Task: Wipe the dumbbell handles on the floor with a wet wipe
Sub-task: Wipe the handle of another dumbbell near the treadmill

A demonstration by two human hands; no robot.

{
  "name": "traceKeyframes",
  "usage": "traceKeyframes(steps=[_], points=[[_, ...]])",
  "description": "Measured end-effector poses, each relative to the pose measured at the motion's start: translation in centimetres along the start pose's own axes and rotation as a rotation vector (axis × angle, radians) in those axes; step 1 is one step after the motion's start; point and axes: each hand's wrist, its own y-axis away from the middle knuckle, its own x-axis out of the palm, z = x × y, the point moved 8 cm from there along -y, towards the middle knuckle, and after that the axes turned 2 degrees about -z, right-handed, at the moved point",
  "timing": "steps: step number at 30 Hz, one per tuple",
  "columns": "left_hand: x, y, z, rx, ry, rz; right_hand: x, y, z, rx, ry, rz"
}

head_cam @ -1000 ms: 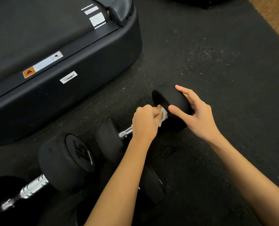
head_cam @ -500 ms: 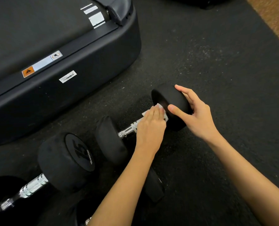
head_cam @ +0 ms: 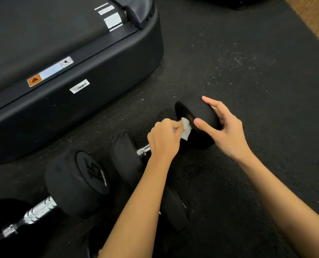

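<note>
A black dumbbell lies on the floor mat with its chrome handle (head_cam: 143, 151) running up to the right. My left hand (head_cam: 164, 138) is closed round that handle with a white wet wipe (head_cam: 185, 130) pinched at the far end, against the inner face of the right head (head_cam: 199, 116). My right hand (head_cam: 225, 131) grips that head from the right, thumb on its front and fingers over the top. Only a short piece of the handle shows by the left head (head_cam: 126, 158). A second dumbbell marked 15 (head_cam: 76, 183) lies at the lower left, its chrome handle (head_cam: 37, 211) bare.
A black treadmill base (head_cam: 76, 86) with warning labels fills the upper left, close to the dumbbells. Another dumbbell head (head_cam: 175, 211) sits under my left forearm. Black rubber mat (head_cam: 248, 90) stretches to the right, with brown carpet (head_cam: 315, 17) at the top right corner.
My left hand has curled back into a fist on the handle after lying flatter half a second ago, and the wipe has bunched again at the right head. My right hand has stayed put.
</note>
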Motion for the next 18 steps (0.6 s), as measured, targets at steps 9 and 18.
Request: traceKeyframes(steps=[9, 18], points=[[-0.5, 0.8, -0.2, 0.136, -0.037, -0.134, -0.1, 0.3, 0.1, 0.003, -0.017, 0.01], [0.2, 0.8, 0.1, 0.099, 0.035, -0.086, 0.1, 0.1, 0.1, 0.001, -0.009, 0.004]])
